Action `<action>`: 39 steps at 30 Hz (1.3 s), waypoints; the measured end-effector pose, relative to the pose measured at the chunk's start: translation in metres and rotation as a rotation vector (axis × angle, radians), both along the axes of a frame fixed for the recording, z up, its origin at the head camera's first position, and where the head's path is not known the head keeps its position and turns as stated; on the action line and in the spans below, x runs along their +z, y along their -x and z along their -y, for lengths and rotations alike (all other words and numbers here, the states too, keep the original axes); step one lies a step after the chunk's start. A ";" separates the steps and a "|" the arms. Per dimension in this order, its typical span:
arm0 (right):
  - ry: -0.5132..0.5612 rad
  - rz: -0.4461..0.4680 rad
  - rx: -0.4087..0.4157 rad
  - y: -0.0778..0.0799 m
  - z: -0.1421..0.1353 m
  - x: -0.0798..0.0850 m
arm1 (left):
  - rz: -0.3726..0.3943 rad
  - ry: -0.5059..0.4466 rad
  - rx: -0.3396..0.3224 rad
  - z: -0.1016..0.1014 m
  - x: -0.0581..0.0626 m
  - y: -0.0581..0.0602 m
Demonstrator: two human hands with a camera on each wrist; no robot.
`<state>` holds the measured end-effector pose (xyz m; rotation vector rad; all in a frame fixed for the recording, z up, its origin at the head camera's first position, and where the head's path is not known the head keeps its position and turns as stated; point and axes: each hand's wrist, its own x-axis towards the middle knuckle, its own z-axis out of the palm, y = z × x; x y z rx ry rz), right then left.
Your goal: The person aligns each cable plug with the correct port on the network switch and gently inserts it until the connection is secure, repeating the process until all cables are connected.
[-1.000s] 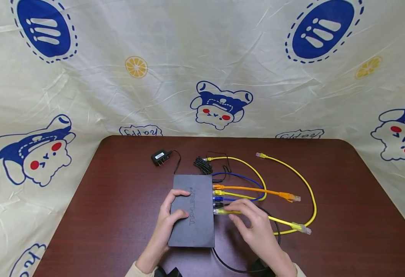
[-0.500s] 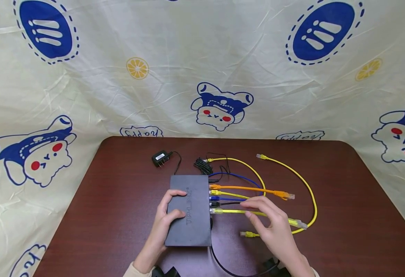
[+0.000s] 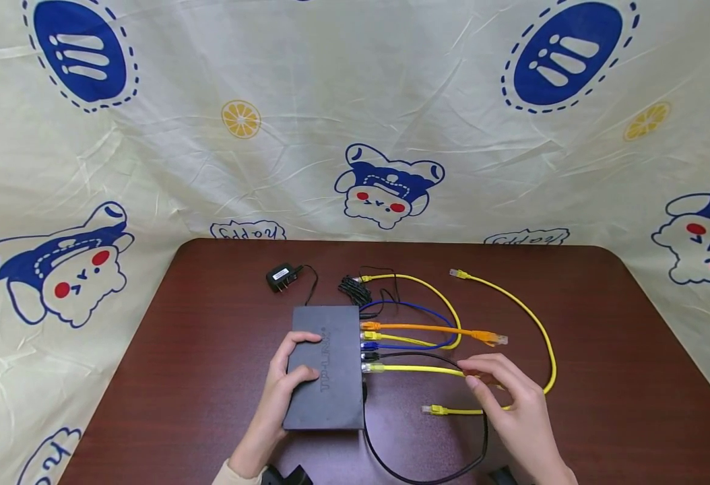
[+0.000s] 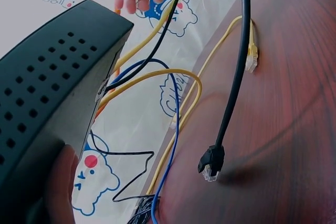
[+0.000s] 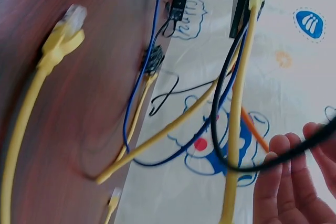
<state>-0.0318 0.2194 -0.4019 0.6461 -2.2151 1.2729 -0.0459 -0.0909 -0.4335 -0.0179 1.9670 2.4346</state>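
Observation:
A grey TP-LINK network switch [image 3: 321,407] is tilted in my left hand [image 3: 273,397], thumb and index finger on its top and the other fingers hidden beneath. Plugs fill ports along its right side: orange, yellow, blue, black and another yellow. My right hand [image 3: 515,407] is to the right of these ports with its fingers loosely extended. In the right wrist view a black network cable [image 5: 215,111] loops in front of its fingers [image 5: 270,184]. The black cable's other plug [image 4: 212,163] hangs free above the table. The orange cable [image 3: 428,327] points its loose plug rightward.
A loose yellow cable [image 3: 533,316] curves over the brown table [image 3: 622,377], one plug [image 3: 435,409] lying near my right hand. Behind the switch are a black power adapter [image 3: 281,276] and a bundled cord [image 3: 353,291]. A patterned white sheet [image 3: 306,81] hangs beyond the table.
My right hand has drawn back rightward from the ports, uncovering the black plug and more of its cable. My left hand and the switch have shifted slightly left.

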 end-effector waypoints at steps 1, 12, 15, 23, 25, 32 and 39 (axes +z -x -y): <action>-0.004 0.013 -0.014 -0.001 -0.003 0.000 | 0.001 -0.004 0.000 0.000 0.000 0.000; -0.005 0.084 -0.175 -0.010 -0.029 -0.002 | 0.007 0.020 -0.007 0.004 -0.001 -0.002; 0.014 0.093 -0.210 -0.011 -0.035 -0.004 | 0.005 0.025 -0.005 0.005 0.000 -0.002; 0.024 0.221 -0.321 -0.013 -0.044 -0.011 | -0.001 0.025 0.000 0.007 0.000 -0.003; 0.008 0.238 -0.334 -0.013 -0.046 -0.014 | -0.001 0.021 0.000 0.008 0.000 -0.003; 0.010 0.287 -0.302 -0.015 -0.051 -0.026 | 0.007 -0.001 -0.016 0.010 0.002 -0.003; -0.010 0.374 -0.310 -0.014 -0.055 -0.039 | -0.001 0.007 -0.019 0.012 0.001 -0.004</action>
